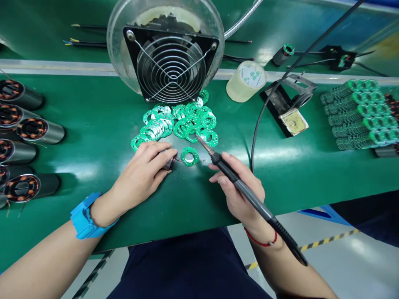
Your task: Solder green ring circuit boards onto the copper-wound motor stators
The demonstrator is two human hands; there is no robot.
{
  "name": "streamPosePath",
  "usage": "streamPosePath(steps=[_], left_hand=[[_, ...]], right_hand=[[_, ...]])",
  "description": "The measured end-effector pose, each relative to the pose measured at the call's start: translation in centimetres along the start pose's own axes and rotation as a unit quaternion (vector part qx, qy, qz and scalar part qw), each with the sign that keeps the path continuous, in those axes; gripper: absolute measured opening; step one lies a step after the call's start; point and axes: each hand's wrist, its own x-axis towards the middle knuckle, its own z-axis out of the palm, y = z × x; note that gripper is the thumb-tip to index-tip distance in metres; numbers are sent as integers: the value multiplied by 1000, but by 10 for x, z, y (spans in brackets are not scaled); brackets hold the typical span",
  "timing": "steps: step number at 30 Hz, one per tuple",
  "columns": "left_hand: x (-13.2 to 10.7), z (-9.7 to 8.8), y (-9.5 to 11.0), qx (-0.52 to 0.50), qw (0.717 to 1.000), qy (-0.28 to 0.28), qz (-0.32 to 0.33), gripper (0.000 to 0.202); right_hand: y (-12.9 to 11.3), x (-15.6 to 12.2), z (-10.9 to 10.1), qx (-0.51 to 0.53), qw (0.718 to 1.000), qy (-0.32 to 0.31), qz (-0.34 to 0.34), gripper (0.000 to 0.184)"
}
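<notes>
My left hand (137,174) is wrapped round a motor stator (170,161), which lies on the green bench; only its copper-wound end shows past my fingers. A thin wire runs from that end towards a single green ring-shaped circuit board (195,156) lying flat beside it. In my right hand (240,193) is a soldering iron (254,197), held like a pen. Its tip points up and left, over the near edge of a pile of similar ring boards (187,120), above and to the right of the single board. Whether the tip touches a board, I cannot tell.
A fan (173,68) with a wire guard stands behind the pile. To its right are a tape roll (246,81), an iron stand with sponge (293,120) and stacked green-ended parts (358,114). Several stators (40,131) lie at left. A black cable (257,120) crosses the right side.
</notes>
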Motion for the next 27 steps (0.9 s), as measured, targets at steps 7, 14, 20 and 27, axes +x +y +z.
streamPosePath(steps=[7,14,20,27], left_hand=[[-3,-3,4,-33,998,24,-43,26],[-10,-11,16,-266,948,-9,-176,32],[-11,-5,14,-332,929,-53,-157,32],[-9,-16,3,-126,983,-86,-105,33]], right_hand=[[-11,6,7,-61,995,-76,26,27],[-17,9,36,-13,998,-23,57,41],[-21,27,40,81,995,-34,50,34],[-25,35,42,-69,989,-125,-49,34]])
